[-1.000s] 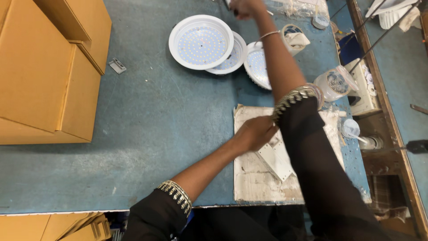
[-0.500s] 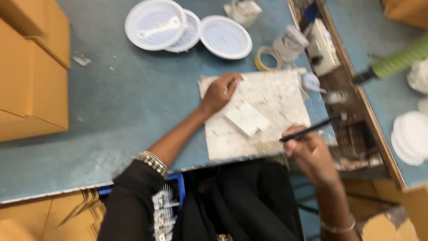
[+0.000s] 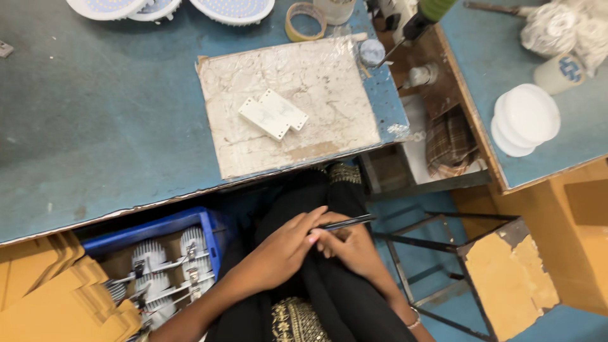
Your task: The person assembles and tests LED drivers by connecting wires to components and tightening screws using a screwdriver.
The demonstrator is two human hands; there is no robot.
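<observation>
Both my hands rest in my lap over black cloth, below the table's edge. My right hand (image 3: 356, 250) grips a thin black pen (image 3: 347, 222), which points up and to the right. My left hand (image 3: 278, 252) reaches in from the left, and its fingertips pinch the pen's near end. On the blue table above lies a worn pale board (image 3: 329, 126). Two small white rectangular plates (image 3: 272, 114) lie side by side on it, with no hand near them.
Round white lamp discs (image 3: 234, 7) and a tape roll (image 3: 305, 12) sit at the table's far edge. A blue crate (image 3: 190, 223) of finned metal parts and folded cardboard (image 3: 50, 285) are under the table at left. A stool (image 3: 500, 278), a chequered cloth (image 3: 449, 142) and stacked white discs (image 3: 525, 117) are at right.
The view has swung down towards my lap. My left hand has left the board and joined my right hand, which has carried the pen down to my lap.
</observation>
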